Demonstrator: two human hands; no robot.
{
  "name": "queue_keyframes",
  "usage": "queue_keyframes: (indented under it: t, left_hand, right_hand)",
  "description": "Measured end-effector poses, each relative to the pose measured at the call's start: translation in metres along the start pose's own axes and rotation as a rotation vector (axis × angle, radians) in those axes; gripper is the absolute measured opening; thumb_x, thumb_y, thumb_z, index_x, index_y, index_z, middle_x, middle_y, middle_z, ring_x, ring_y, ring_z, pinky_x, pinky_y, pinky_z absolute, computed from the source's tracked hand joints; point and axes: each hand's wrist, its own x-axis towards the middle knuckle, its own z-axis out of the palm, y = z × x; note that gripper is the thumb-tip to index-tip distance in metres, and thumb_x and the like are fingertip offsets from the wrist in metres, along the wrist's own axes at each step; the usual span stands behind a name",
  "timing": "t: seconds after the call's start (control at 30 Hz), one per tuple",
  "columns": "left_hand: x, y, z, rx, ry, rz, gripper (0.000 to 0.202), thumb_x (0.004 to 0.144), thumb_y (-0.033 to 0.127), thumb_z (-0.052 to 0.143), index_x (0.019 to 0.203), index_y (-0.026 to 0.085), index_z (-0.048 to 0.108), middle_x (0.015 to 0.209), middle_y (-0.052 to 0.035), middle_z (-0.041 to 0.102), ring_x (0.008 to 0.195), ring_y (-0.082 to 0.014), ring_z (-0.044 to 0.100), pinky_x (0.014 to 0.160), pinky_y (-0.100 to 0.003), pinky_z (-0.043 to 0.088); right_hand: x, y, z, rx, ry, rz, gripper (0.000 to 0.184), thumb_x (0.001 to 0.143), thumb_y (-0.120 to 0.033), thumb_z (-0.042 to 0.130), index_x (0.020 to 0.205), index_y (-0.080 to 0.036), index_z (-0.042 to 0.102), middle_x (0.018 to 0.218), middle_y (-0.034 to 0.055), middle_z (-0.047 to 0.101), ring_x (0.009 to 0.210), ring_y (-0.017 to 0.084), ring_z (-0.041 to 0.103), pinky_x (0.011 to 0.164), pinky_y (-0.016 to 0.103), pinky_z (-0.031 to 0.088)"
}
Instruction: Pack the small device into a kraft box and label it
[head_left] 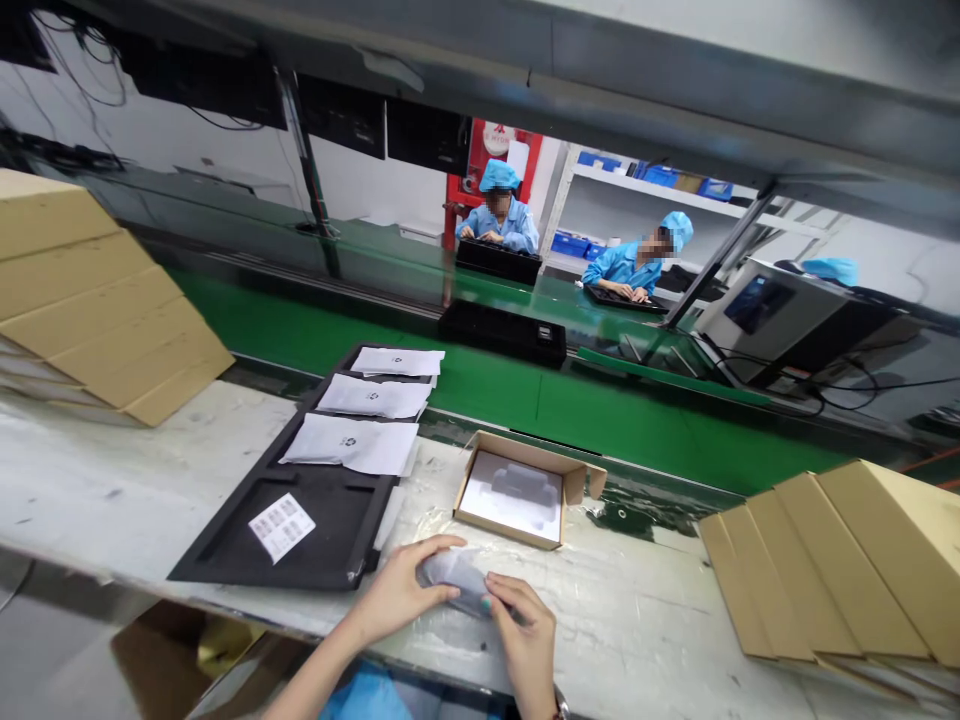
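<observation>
Both my hands meet over a small clear plastic bag (pixel 459 577) with something dark and grey inside, lying on the near edge of the worktable. My left hand (pixel 405 592) curls its fingers over the bag's left end. Pinching the right end is my right hand (pixel 526 630). Just beyond the bag an open brown carton (pixel 577 478) with a white moulded insert sits on the table. To the left lies a black foam tray (pixel 337 525) carrying three white sachets (pixel 351 443) and a small label sheet (pixel 281 526).
Stacks of flat brown cartons lean at the left (pixel 97 310) and right (pixel 847 560). A green conveyor belt (pixel 615 410) runs behind the table with a black unit (pixel 504 331) on it. Two people in blue coats and caps work beyond it. A grey machine (pixel 780 315) stands at the right.
</observation>
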Motion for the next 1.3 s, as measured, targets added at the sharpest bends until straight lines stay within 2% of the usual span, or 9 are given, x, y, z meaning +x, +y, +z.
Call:
queue_keyframes:
  t: [0.3, 0.6, 0.7, 0.83, 0.93, 1.07, 1.13, 1.23, 1.3]
  left_hand:
    - [-0.020, -0.048, 0.011, -0.296, 0.203, 0.034, 0.019, 0.082, 0.038, 0.074, 0.090, 0.022, 0.081, 0.103, -0.0082, 0.077, 0.104, -0.0281, 0.070, 0.107, -0.045, 0.045]
    - [-0.013, -0.041, 0.031, -0.433, 0.306, 0.187, 0.011, 0.083, 0.029, 0.073, 0.077, 0.021, 0.078, 0.082, -0.0037, 0.078, 0.086, -0.0218, 0.072, 0.114, -0.048, 0.038]
    - [-0.013, -0.044, 0.039, -0.445, 0.335, 0.176, 0.014, 0.087, 0.026, 0.068, 0.076, 0.021, 0.076, 0.081, -0.0028, 0.077, 0.082, -0.0200, 0.071, 0.115, -0.048, 0.036]
    - [-0.014, -0.045, 0.045, -0.428, 0.342, 0.181, 0.014, 0.087, 0.027, 0.068, 0.077, 0.019, 0.075, 0.086, -0.0052, 0.074, 0.093, -0.0220, 0.068, 0.111, -0.044, 0.038]
    - [-0.014, -0.046, 0.043, -0.415, 0.336, 0.181, 0.015, 0.087, 0.029, 0.068, 0.078, 0.019, 0.074, 0.087, -0.0060, 0.072, 0.094, -0.0223, 0.066, 0.103, -0.040, 0.045]
    - [-0.018, -0.049, 0.033, -0.385, 0.284, 0.183, 0.018, 0.090, 0.031, 0.065, 0.081, 0.019, 0.075, 0.088, -0.0069, 0.072, 0.093, -0.0223, 0.067, 0.089, -0.034, 0.050]
    - [-0.023, -0.051, 0.027, -0.365, 0.247, 0.154, 0.013, 0.087, 0.031, 0.070, 0.092, 0.020, 0.076, 0.099, -0.0075, 0.073, 0.099, -0.0232, 0.066, 0.091, -0.034, 0.050]
    - [-0.027, -0.050, 0.020, -0.253, 0.164, 0.026, 0.053, 0.072, 0.029, 0.084, 0.122, 0.024, 0.067, 0.121, -0.0077, 0.068, 0.114, -0.0266, 0.061, 0.100, -0.036, 0.046]
    - [-0.026, -0.046, 0.018, -0.165, 0.105, -0.047, 0.056, 0.067, 0.033, 0.086, 0.118, 0.021, 0.067, 0.114, -0.0072, 0.070, 0.108, -0.0277, 0.063, 0.096, -0.036, 0.048]
  right_hand:
    - [0.006, -0.020, 0.018, -0.211, -0.104, -0.160, 0.010, 0.096, -0.019, 0.057, 0.092, -0.024, 0.065, 0.094, 0.0030, 0.067, 0.092, 0.019, 0.063, 0.082, 0.032, 0.050]
    - [0.002, -0.030, 0.005, -0.478, -0.003, -0.484, 0.017, 0.093, -0.007, 0.058, 0.099, -0.023, 0.059, 0.093, 0.0022, 0.068, 0.091, 0.020, 0.062, 0.085, 0.037, 0.044]
    - [0.003, -0.032, 0.005, -0.495, -0.056, -0.417, 0.017, 0.094, -0.015, 0.059, 0.108, -0.023, 0.058, 0.110, 0.0069, 0.066, 0.106, 0.024, 0.060, 0.091, 0.040, 0.046]
    - [0.015, -0.042, 0.013, -0.548, -0.330, -0.268, 0.070, 0.087, -0.026, 0.070, 0.147, -0.022, 0.035, 0.131, 0.0115, 0.060, 0.116, 0.029, 0.059, 0.098, 0.044, 0.049]
    - [0.023, -0.046, 0.023, -0.577, -0.491, -0.178, 0.052, 0.089, -0.018, 0.064, 0.138, -0.027, 0.048, 0.117, 0.0050, 0.069, 0.101, 0.026, 0.067, 0.086, 0.039, 0.054]
    - [0.025, -0.038, 0.023, -0.474, -0.456, -0.118, 0.026, 0.094, -0.023, 0.058, 0.119, -0.030, 0.062, 0.114, 0.0004, 0.072, 0.102, 0.022, 0.068, 0.089, 0.033, 0.053]
    - [0.024, -0.032, 0.017, -0.435, -0.435, -0.073, 0.032, 0.092, -0.024, 0.061, 0.123, -0.032, 0.061, 0.118, -0.0001, 0.071, 0.106, 0.021, 0.067, 0.093, 0.032, 0.051]
    - [0.022, -0.027, 0.005, -0.475, -0.423, 0.034, 0.050, 0.080, -0.022, 0.073, 0.128, -0.031, 0.059, 0.122, 0.0024, 0.069, 0.109, 0.026, 0.065, 0.094, 0.036, 0.050]
    - [0.023, -0.024, -0.001, -0.415, -0.436, 0.131, 0.047, 0.073, -0.022, 0.077, 0.118, -0.028, 0.065, 0.114, 0.0024, 0.071, 0.102, 0.026, 0.067, 0.090, 0.035, 0.050]
